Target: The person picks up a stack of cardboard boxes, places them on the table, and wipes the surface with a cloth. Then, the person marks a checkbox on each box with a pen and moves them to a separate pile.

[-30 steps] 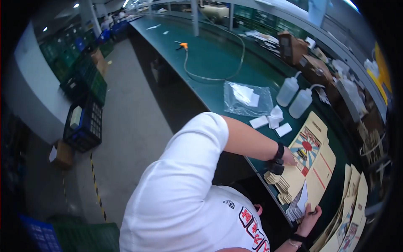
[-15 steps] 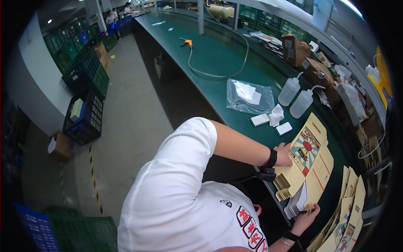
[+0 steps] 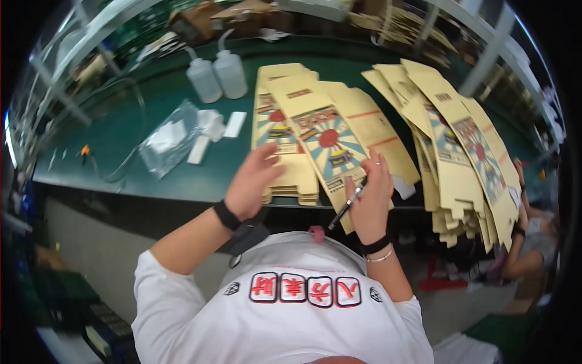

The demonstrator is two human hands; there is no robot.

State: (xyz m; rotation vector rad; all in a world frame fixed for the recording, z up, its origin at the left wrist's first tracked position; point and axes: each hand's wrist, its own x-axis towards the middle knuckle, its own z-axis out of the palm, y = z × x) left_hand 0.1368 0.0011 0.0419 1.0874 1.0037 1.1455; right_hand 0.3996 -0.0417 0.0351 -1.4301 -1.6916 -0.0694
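Flat, unfolded cream cartons printed with a red sun and blue rays lie in front of me on the green table. One carton lies slanted across the left stack, its near end reaching past the table edge. My left hand is at the near left of that stack, fingers apart and holding nothing; whether it touches the cardboard I cannot tell. My right hand grips a dark pen, pointing down toward me, and rests by the slanted carton's near right edge. Beside it, a white sheet pokes out from under another carton.
A larger carton stack spreads to the right. Left of my work are white pads, a clear plastic bag and two squeeze bottles. An orange air gun lies far left. Another person's arm shows at right.
The view has swung to the right. My left hand has lifted from lying on the cartons, and my right hand has moved from the white sheets to the slanted carton, still with the pen.
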